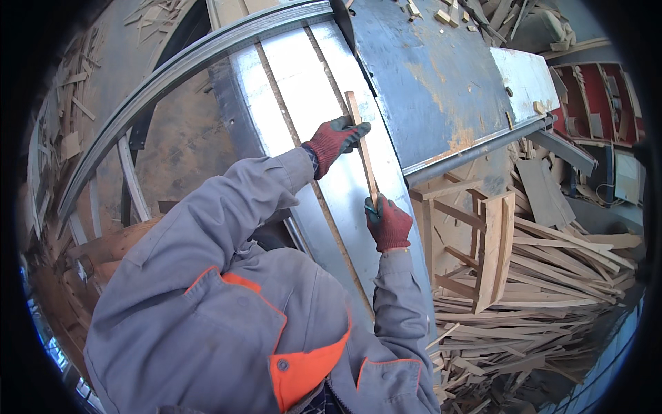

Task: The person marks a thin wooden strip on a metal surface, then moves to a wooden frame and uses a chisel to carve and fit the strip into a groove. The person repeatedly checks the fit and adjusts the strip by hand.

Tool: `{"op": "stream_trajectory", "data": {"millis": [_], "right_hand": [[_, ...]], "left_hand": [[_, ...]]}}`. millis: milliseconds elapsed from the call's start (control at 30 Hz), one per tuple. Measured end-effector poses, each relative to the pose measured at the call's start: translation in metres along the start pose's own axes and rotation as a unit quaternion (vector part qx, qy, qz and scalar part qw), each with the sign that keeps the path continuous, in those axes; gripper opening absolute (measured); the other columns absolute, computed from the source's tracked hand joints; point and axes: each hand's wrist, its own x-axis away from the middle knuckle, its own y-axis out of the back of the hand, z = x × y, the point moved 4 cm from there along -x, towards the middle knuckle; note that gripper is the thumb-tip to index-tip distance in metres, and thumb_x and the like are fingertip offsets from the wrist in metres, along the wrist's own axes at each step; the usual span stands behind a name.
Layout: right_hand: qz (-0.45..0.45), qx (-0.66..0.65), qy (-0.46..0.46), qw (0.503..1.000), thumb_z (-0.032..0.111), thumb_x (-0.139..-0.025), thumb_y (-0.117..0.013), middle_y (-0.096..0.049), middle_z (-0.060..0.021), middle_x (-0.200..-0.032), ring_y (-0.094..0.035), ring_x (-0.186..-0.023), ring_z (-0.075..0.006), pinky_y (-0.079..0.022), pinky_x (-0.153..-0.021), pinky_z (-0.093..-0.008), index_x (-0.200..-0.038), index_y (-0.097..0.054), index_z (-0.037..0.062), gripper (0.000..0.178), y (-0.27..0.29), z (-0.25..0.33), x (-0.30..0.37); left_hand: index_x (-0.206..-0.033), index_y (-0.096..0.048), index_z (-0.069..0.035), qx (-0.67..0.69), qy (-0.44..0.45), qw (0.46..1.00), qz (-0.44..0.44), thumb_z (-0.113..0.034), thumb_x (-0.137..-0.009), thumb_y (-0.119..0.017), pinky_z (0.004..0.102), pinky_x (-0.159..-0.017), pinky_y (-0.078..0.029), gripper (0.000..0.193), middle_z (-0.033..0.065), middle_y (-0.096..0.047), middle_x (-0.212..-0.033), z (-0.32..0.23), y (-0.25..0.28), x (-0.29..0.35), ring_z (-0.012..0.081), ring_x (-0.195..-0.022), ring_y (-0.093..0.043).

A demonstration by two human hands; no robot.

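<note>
A narrow wooden strip (pixel 367 161) lies lengthwise over the shiny metal sliding table (pixel 345 238) of a saw bench. My left hand (pixel 336 141), in a red glove with dark green fingertips, closes round the strip above its middle. At the strip's near end, my right hand (pixel 387 222) grips it in a matching glove. The far tip of the strip sticks out past my left hand. Whether the strip touches the metal or is held just above it, I cannot tell.
A dark steel table (pixel 427 83) with sawdust adjoins on the right. A long metal fence rail (pixel 200 52) curves across the left. Beside me on the right stand a wooden frame (pixel 493 252) and a heap of loose strips (pixel 545 276). Offcuts (pixel 452 14) lie at the far edge.
</note>
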Motion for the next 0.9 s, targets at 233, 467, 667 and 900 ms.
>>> {"op": "stream_trajectory", "data": {"millis": [233,467,667,900], "right_hand": [[0.010,0.062,0.013,0.998,0.036,-0.084,-0.083,-0.067,-0.0082,-0.083,-0.071,-0.071,-0.0300,-0.054,-0.057,-0.0452,-0.123,-0.069,0.0118,0.048,-0.032,-0.035,-0.074],[0.041,0.129,0.032,0.990,0.030,-0.090,-0.074,-0.064,-0.0036,-0.089,-0.071,-0.080,-0.0242,-0.054,-0.059,-0.0422,-0.133,-0.069,0.0119,0.047,-0.042,-0.053,-0.097],[0.030,0.136,0.060,0.988,0.021,-0.090,-0.071,-0.059,-0.0024,-0.084,-0.068,-0.074,-0.0224,-0.052,-0.056,-0.0403,-0.132,-0.070,0.0143,0.042,-0.044,-0.054,-0.105],[0.043,0.131,0.057,0.989,0.020,-0.086,-0.073,-0.060,-0.0026,-0.086,-0.068,-0.077,-0.0221,-0.054,-0.058,-0.0397,-0.141,-0.067,0.0127,0.056,-0.064,-0.059,-0.115]], "left_hand": [[-0.144,-0.059,-0.001,-0.217,-0.208,0.931,-0.207,-0.030,-0.099,-0.080,0.0344,-0.111,-0.050,0.058,0.0147,-0.071,-0.130,0.030,0.069,-0.101,0.0247,-0.129,-0.064],[-0.151,-0.055,-0.002,-0.658,-0.273,0.466,-0.524,-0.079,-0.093,-0.059,0.0526,-0.121,-0.038,0.097,0.0276,-0.048,-0.154,-0.081,0.330,-0.126,0.0456,-0.143,-0.047],[-0.157,-0.049,-0.016,-0.712,-0.159,0.476,-0.492,-0.063,-0.104,-0.051,0.0512,-0.115,-0.045,0.070,0.0190,-0.062,-0.148,-0.119,0.500,-0.179,0.0380,-0.136,-0.059],[-0.148,-0.061,-0.027,-0.685,-0.017,0.591,-0.427,-0.069,-0.104,-0.043,0.0535,-0.110,-0.050,0.063,0.0175,-0.069,-0.139,-0.115,0.544,-0.184,0.0413,-0.128,-0.066]]}}
